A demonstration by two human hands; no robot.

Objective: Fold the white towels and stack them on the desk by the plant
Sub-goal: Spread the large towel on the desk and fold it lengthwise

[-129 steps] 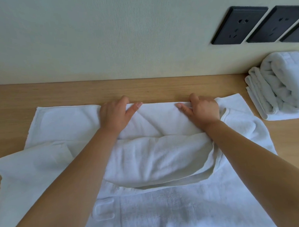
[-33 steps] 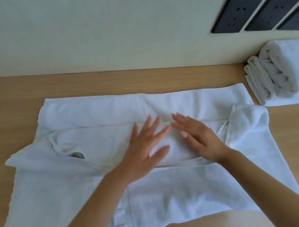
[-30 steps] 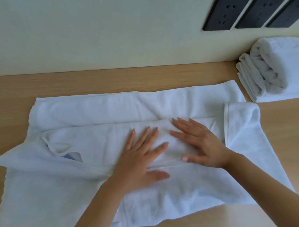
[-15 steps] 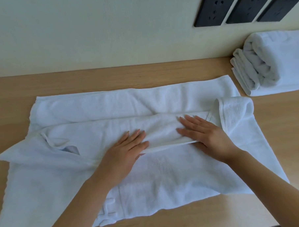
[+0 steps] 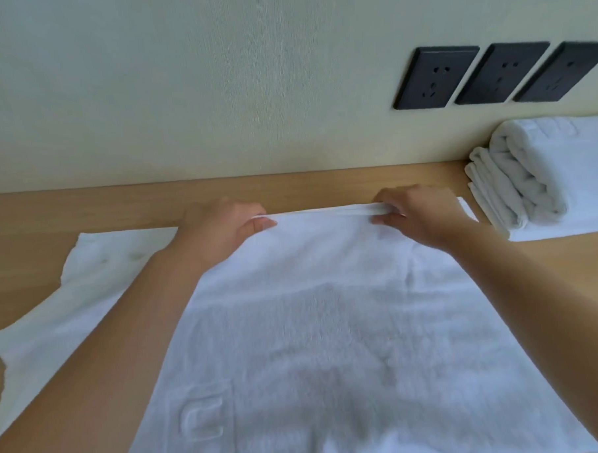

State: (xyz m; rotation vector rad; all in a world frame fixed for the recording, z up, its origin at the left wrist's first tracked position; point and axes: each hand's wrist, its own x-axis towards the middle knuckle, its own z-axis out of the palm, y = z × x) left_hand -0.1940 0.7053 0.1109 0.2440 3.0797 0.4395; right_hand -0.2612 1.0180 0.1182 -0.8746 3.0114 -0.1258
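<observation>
Behind the wooden table stands a pale wall. One white towel lies spread at the centre, folded towels near the right back edge. Left hand and right hand pinch its far edge.

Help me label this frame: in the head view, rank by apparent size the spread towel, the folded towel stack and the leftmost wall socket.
1. The spread towel, by far the largest, though it is also nearest the camera.
2. The folded towel stack, partly cut off at the right edge.
3. The leftmost wall socket.
</observation>
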